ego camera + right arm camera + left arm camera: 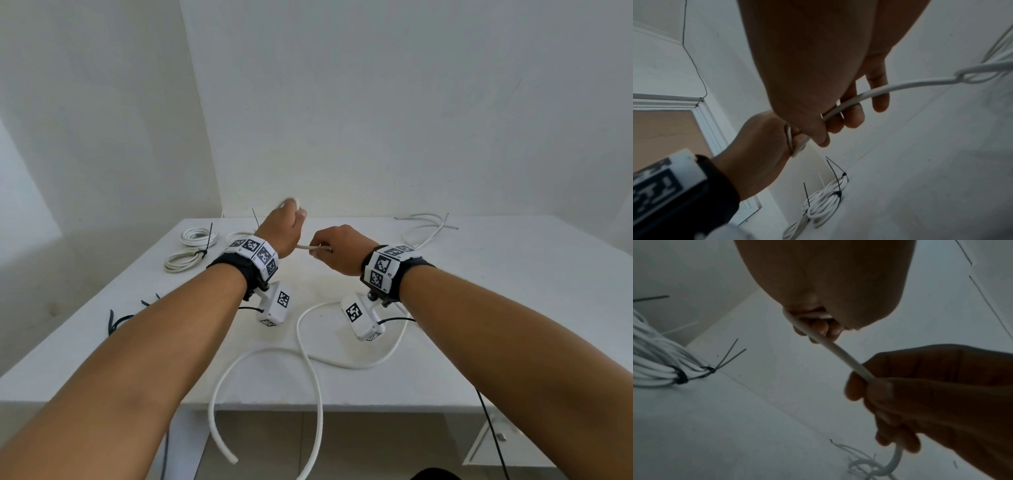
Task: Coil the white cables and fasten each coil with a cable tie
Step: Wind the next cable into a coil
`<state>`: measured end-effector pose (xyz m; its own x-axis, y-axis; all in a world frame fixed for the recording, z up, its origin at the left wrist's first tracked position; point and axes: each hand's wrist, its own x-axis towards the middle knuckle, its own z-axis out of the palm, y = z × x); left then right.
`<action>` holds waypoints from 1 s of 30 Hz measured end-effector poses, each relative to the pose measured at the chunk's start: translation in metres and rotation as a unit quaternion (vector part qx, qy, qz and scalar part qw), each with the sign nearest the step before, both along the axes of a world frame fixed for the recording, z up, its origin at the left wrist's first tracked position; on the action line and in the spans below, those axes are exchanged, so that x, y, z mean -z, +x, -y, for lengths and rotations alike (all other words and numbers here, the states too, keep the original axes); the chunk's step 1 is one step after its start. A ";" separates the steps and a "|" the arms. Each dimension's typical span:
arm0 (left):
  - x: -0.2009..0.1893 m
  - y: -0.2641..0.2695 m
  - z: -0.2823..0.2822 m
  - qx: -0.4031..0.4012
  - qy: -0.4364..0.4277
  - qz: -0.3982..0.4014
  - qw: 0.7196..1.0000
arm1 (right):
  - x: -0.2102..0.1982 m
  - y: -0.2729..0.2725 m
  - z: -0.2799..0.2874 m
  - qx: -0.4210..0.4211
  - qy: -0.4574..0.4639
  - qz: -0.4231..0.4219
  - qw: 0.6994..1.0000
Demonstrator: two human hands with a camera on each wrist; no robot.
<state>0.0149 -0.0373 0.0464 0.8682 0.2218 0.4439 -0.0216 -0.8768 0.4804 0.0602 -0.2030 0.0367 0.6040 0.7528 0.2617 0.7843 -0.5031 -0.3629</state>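
Both hands are raised above the white table [513, 308]. My left hand [289, 221] grips a small loop of the white cable [310, 247], its fingers [822, 327] curled round it. A short taut stretch of that cable [842, 356] runs to my right hand [327, 251], which holds it in curled fingers [851, 113]. From the right hand the cable [920, 82] trails away; more of it lies in wide loops [308, 346] on the table, and its end hangs over the front edge.
Three tied coils [197, 236] with black cable ties lie at the back left, seen too in the right wrist view [824, 199]. Loose black cable ties [120, 318] lie by the left edge. Another loose white cable [428, 224] lies at the back right.
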 end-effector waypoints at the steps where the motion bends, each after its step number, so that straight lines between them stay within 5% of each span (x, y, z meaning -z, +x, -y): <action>1: 0.002 0.001 -0.002 -0.006 0.022 -0.040 0.999 | 0.000 0.004 0.003 0.001 0.016 -0.001 1.000; 6: 0.005 -0.001 0.001 0.044 -0.035 -0.207 0.977 | 0.006 0.023 0.009 0.029 0.079 -0.023 0.996; 11: 0.011 -0.005 0.003 0.113 -0.218 -0.318 0.916 | 0.024 0.038 0.014 0.035 0.121 -0.071 0.989; 14: 0.012 -0.008 0.003 0.161 -0.354 -0.292 0.873 | 0.030 0.044 0.012 0.039 0.149 -0.088 0.984; 18: 0.008 -0.002 0.002 0.221 -0.529 -0.244 0.782 | 0.041 0.056 0.017 0.051 0.131 -0.129 0.982; 24: -0.012 -0.002 0.007 0.280 -0.637 -0.151 0.702 | 0.047 0.062 0.021 0.066 0.038 -0.264 0.962; 27: -0.027 0.000 0.008 0.301 -0.681 -0.101 0.660 | 0.046 0.061 0.020 0.071 -0.052 -0.240 0.967; 30: -0.036 0.000 0.008 0.296 -0.693 -0.061 0.655 | 0.053 0.066 0.023 0.101 -0.101 -0.212 0.967</action>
